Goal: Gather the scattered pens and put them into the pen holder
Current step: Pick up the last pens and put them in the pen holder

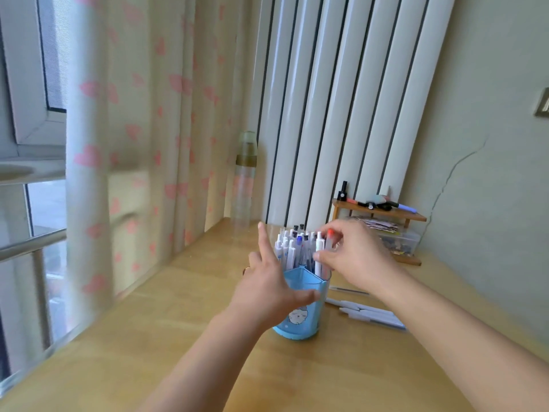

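I get soft, even daylight from the window (35, 93) at the left of the frame, with only faint shadows on the desk (178, 337). The left edge smears with motion blur, and wide-angle bending tilts the radiator (341, 99) at upper right.

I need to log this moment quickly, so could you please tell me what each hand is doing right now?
Left hand: open, fingers spread, steadying the holder.
Right hand: closed on a pen standing in the holder.

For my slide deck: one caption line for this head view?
Right hand lowers a pen into the blue holder, left hand steadying it; pens remain on the desk.
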